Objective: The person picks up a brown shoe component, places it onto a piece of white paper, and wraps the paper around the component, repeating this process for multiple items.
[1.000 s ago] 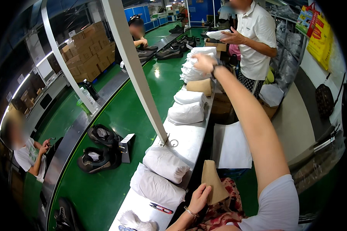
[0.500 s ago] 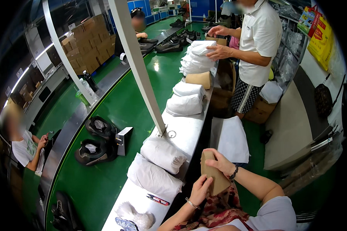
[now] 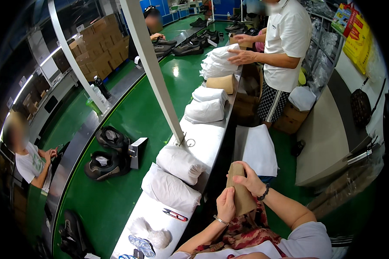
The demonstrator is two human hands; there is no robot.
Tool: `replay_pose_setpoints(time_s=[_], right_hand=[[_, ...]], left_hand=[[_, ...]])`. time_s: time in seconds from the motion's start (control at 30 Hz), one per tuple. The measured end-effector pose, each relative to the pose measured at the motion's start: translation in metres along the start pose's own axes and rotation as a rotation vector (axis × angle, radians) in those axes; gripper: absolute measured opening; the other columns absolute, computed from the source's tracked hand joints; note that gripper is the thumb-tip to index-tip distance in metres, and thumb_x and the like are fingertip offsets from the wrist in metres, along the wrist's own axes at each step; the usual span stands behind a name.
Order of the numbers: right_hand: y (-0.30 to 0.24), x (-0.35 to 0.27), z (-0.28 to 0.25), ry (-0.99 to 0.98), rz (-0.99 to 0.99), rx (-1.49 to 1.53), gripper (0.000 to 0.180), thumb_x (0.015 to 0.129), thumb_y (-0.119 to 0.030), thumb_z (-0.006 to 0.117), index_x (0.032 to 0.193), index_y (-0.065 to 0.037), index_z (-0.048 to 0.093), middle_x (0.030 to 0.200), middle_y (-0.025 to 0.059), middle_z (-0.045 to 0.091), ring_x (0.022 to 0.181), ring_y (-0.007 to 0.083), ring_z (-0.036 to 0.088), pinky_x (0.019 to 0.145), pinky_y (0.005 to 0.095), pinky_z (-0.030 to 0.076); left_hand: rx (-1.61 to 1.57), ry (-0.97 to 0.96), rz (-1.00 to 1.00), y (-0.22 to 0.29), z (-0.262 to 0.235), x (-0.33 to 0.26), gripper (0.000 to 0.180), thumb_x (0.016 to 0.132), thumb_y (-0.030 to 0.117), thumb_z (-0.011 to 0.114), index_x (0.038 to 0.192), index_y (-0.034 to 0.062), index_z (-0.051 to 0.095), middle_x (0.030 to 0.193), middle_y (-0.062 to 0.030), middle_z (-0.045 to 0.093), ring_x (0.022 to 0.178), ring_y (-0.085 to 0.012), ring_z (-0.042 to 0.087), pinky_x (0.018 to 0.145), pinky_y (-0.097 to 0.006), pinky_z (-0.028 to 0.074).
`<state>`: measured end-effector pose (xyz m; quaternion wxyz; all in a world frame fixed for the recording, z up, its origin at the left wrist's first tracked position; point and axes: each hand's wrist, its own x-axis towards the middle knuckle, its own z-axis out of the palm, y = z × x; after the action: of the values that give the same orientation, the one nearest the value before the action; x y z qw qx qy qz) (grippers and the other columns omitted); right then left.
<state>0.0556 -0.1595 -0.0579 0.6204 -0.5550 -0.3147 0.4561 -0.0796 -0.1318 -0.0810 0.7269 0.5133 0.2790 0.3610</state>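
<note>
Left hand (image 3: 225,205): from my distant seat I see its grip narrow, pinching the left edge of the tan piece (image 3: 245,202).
Right hand (image 3: 252,183): its grip also holds the tan piece, from the upper right; the two-sided hold probably keeps it from twisting.
Tan piece: tilted above the patterned apron (image 3: 237,227), off the worktop (image 3: 206,137), where both hands seem to have room.
Red snips (image 3: 175,215): flat on the worktop (within easy reach, I judge).
White bundles (image 3: 172,186): two side by side across the worktop, touching, perhaps so neither rolls.
White sheets (image 3: 258,149): piled right of the worktop, presumably to stay handy; their support is mostly hidden from me.
Far stack (image 3: 218,64): white packets heaped together, a co-worker's hand (image 3: 243,56) against them, possibly steadying the heap.
</note>
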Motion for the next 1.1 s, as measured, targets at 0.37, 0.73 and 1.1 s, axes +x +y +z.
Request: replay_pose_setpoints(time_s=[0.37, 0.73, 1.1], right_hand=[[-0.047, 0.065, -0.042, 0.190, -0.185, -0.512, 0.064, 0.074, -0.031, 0.070, 0.120, -0.002, 0.035, 0.111, 0.0134, 0.049, 0.105, 0.0216, 0.047, 0.090, 0.0319, 0.040], [-0.044, 0.221, 0.002, 0.225, -0.054, -1.172, 0.091, 0.064, -0.053, 0.066, 0.133, -0.008, 0.028, 0.129, 0.0248, 0.036, 0.119, 0.0404, 0.038, 0.096, 0.0469, 0.034], [-0.018, 0.297, 0.009, -0.311, 0.139, -1.314, 0.101, 0.066, -0.055, 0.065, 0.138, -0.003, 0.017, 0.132, 0.0306, 0.034, 0.121, 0.0388, 0.040, 0.099, 0.0424, 0.034]], left_hand=[[0.424, 0.202, 0.486, 0.005, -0.007, 0.006, 0.025, 0.095, 0.020, 0.043, 0.088, -0.0020, 0.053, 0.066, -0.0022, 0.046, 0.058, -0.0105, 0.040, 0.055, -0.023, 0.036], [0.232, 0.174, 0.166, -0.009, -0.037, -0.005, 0.027, 0.096, 0.022, 0.042, 0.090, -0.0015, 0.053, 0.073, -0.0017, 0.050, 0.067, -0.0104, 0.043, 0.062, -0.024, 0.038], [0.323, 0.177, 0.149, -0.018, -0.044, -0.001, 0.028, 0.096, 0.021, 0.040, 0.079, 0.0004, 0.048, 0.068, -0.0007, 0.044, 0.064, -0.0088, 0.038, 0.057, -0.025, 0.035]])
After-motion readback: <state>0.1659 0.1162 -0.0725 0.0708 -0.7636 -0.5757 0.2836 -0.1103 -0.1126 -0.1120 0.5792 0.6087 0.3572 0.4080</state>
